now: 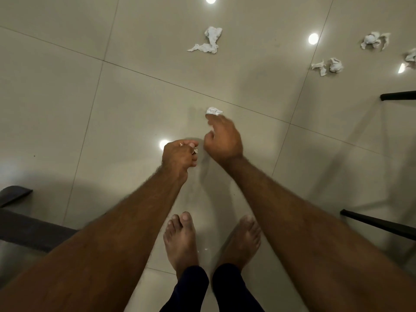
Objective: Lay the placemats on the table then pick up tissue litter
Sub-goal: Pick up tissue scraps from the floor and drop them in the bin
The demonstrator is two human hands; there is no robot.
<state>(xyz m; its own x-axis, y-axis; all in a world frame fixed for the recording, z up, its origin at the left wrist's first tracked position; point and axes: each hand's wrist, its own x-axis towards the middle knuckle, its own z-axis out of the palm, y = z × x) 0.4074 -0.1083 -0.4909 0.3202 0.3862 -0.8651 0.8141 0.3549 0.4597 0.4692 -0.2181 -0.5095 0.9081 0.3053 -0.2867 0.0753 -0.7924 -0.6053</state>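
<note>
I look down at a glossy beige tiled floor [90, 109]. A small crumpled white tissue [213, 111] lies just beyond the fingertips of my right hand [222, 138], whose fingers are spread above the floor and hold nothing. My left hand [179, 157] is closed into a fist with bits of white tissue showing between its fingers. Farther off lie a long twisted tissue [208, 41] and several more crumpled tissues [374, 40] [329, 66] at the upper right. No placemats or table top are in view.
My bare feet [182, 239] stand below the hands. Black furniture legs [398, 95] [380, 224] jut in from the right. A dark grey cushioned piece [27, 224] sits at the left edge. Ceiling lights reflect as bright spots on the tiles.
</note>
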